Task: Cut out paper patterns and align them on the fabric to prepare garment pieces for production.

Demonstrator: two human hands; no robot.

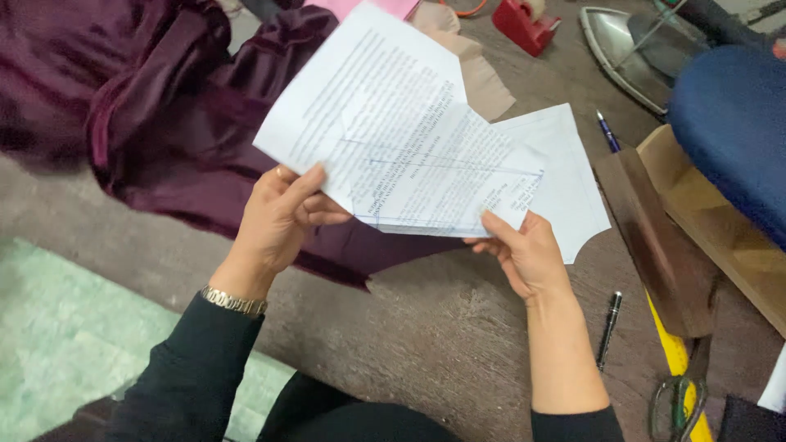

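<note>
Both of my hands hold up a bundle of white printed paper pattern pieces (401, 139) above a brown worktable. My left hand (282, 217) pinches the lower left edge of the sheets, thumb on top; a gold wristwatch (233, 301) sits on that wrist. At the lower right corner, my right hand (524, 254) grips the papers with the thumb over the front. Another white cut paper piece (573, 176) lies partly behind the held sheets. Dark maroon satin fabric (147, 90) is heaped on the table behind and under the papers.
A red tape dispenser (524, 23) and an iron's soleplate (626, 49) lie at the back. A blue pen (607, 131), a black pen (609, 327), a dark wooden block (655, 237), a yellow ruler (671, 352) and scissors (675, 405) sit at right. A pale green mat (65, 336) lies at left.
</note>
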